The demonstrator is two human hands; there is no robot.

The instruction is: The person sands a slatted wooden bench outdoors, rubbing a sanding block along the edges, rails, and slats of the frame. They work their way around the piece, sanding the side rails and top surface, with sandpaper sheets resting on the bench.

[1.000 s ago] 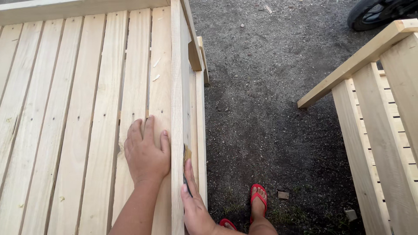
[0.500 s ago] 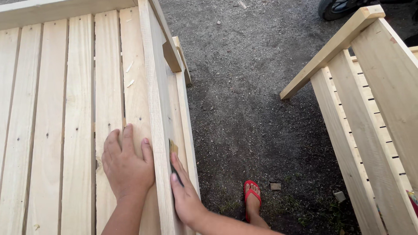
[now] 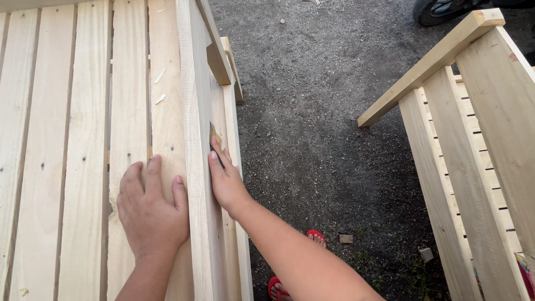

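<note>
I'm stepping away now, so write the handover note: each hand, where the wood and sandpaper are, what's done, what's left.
Left hand: flat, open, palm down on the pale slatted wooden panel.
Right hand: pressing a small brown piece of sandpaper against the outer face of the upright pale wooden edge board.
Second pale slatted wooden frame: apart, to the right, across the gravel ground.
Done: cannot tell how much is smoothed.
Left: likely the board face beyond the sandpaper.
</note>
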